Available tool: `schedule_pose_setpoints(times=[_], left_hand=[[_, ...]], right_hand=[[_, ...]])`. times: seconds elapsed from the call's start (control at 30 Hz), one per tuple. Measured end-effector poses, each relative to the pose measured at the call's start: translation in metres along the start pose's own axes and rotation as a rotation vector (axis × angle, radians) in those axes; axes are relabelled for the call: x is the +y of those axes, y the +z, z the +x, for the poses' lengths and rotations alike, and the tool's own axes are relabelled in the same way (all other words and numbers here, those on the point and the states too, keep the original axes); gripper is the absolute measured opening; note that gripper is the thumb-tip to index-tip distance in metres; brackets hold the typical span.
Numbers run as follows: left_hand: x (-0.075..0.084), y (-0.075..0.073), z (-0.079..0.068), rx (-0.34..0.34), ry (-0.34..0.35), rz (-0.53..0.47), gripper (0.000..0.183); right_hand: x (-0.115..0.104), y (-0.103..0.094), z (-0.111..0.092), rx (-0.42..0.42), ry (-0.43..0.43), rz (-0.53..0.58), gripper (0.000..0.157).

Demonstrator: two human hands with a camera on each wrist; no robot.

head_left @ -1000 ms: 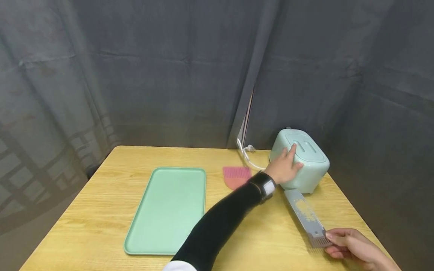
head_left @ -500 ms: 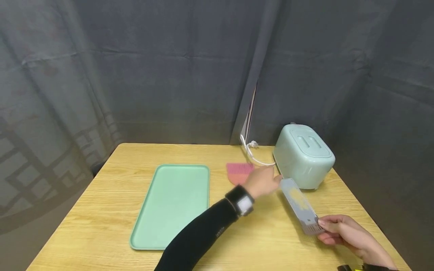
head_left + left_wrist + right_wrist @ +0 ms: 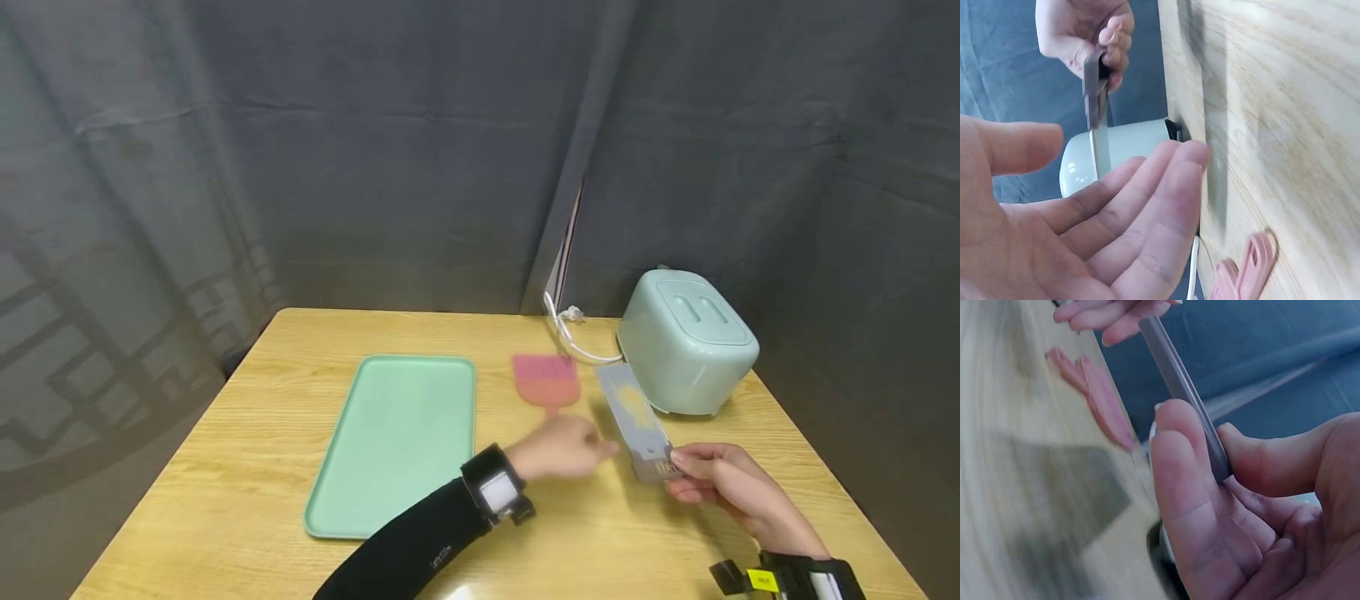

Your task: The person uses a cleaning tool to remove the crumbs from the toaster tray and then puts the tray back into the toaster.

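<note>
My right hand (image 3: 723,483) pinches the near end of a grey crumb tray (image 3: 626,400) between thumb and fingers. The tray is held above the table, with pale yellow crumbs (image 3: 636,405) spread over its face. In the right wrist view its edge shows as a narrow bar between thumb and fingers. My left hand (image 3: 1116,231) is apart from the tray, to its left, thumb and fingers extended with nothing in the palm. Beyond it lies a pink dustpan-and-brush set (image 3: 546,382), whose two looped handles show in the left wrist view.
A mint-green toaster (image 3: 686,342) stands at the table's back right, with its white cord (image 3: 588,354) trailing left to a plug. A flat green tray (image 3: 393,450) lies left of the hands. Dark grey curtains (image 3: 420,158) hang behind the wooden table (image 3: 247,467).
My left hand has left the toaster's side and moved left and toward me. The crumb tray, still pinched in my right hand, has shifted left and away from the toaster.
</note>
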State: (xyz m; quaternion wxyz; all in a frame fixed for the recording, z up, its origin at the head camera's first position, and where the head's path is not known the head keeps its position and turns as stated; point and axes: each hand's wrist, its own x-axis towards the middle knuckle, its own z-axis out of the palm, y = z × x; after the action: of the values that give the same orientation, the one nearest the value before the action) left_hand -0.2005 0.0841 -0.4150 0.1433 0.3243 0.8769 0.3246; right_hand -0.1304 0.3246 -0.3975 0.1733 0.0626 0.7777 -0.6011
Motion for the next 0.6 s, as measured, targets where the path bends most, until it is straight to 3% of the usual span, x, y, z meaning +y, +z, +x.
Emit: schedule_pose_setpoints(times=[0.27,0.6], left_hand=[[-0.021,-0.018,-0.014,0.107,0.064,-0.190,0.047],[-0.028,-0.034,-0.036,0.144,-0.025,-0.351,0.041]], right_hand=[[-0.027,0.032,0.014,0.051,-0.102,0.012,0.048],[-0.048,0.081,0.034,0.130,-0.121,0.064,0.051]])
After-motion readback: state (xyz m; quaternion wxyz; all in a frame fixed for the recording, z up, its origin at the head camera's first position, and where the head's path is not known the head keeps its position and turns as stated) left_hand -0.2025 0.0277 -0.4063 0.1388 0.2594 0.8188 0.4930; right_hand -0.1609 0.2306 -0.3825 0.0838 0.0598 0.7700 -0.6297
